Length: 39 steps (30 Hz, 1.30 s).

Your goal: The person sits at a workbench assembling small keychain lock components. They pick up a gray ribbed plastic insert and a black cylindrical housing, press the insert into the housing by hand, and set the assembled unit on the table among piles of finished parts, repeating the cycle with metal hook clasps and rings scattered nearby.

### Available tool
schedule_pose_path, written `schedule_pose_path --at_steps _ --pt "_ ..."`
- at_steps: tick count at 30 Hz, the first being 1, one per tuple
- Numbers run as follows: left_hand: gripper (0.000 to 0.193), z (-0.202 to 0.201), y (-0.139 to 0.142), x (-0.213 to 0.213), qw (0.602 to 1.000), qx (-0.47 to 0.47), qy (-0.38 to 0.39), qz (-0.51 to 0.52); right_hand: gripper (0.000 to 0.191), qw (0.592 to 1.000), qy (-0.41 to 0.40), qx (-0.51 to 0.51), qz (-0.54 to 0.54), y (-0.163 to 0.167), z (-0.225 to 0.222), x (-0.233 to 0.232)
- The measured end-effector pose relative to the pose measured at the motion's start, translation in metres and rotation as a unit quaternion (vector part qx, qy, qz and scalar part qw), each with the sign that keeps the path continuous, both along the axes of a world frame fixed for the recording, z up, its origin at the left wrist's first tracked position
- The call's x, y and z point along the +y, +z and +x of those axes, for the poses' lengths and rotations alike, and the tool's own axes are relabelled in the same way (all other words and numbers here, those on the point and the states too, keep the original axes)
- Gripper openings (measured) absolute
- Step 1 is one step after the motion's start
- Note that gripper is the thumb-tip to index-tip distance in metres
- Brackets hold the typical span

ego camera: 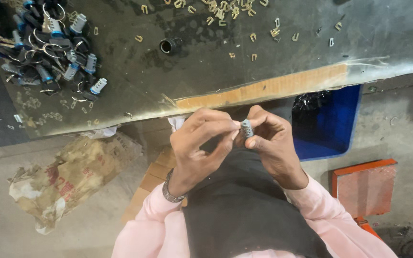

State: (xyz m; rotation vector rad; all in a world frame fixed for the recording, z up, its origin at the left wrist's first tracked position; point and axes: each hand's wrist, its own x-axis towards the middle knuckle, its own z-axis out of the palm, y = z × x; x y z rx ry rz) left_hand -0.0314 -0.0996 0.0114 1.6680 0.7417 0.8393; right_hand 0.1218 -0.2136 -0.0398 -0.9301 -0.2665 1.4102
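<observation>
I see 1 small ribbed grey lock cylinder point(247, 128), upright, pinched btwn left hand point(199, 145) & right hand point(274, 143) fingertips, near bench edge point(264, 88).

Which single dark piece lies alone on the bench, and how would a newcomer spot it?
Start at the worn grey workbench above the hands. Near its middle lies a short black cylinder with an open round end. It lies alone, between the heap of keyed lock barrels at the left and the scattered small brass clips along the top.
</observation>
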Motion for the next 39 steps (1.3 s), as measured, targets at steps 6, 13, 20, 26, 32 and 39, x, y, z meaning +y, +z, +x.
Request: schedule_pose_path --at_steps 6,13,20,26,32,39 --pt "0.026 -0.002 0.002 0.000 0.993 0.046 0.043 0.095 0.024 1.000 0.002 0.000 -0.014 -0.002 -0.005 0.002" --pt "0.027 -0.004 0.002 0.004 0.983 0.073 0.031 0.164 0.027 0.998 0.001 -0.065 -0.002 -0.009 -0.005 0.002" --pt "0.028 -0.012 0.001 0.003 0.998 0.060 -0.005 0.004 0.024 0.982 0.022 -0.190 -0.010 0.006 0.000 0.006" --pt "0.026 -0.026 -0.015 0.018 0.984 -0.082 -0.104 -0.123 0.029 0.929 0.139 -0.340 0.040 0.044 0.011 0.025" --pt "0.027 -0.051 -0.025 0.010 0.943 -0.277 0.007 -0.182 0.029 0.800 0.090 -0.586 0.091 0.063 0.000 0.084" --pt "0.031 -0.070 -0.037 -0.003 0.886 -0.289 0.123 -0.341 0.050 0.645 0.046 -0.758 0.086 0.040 -0.033 0.162"
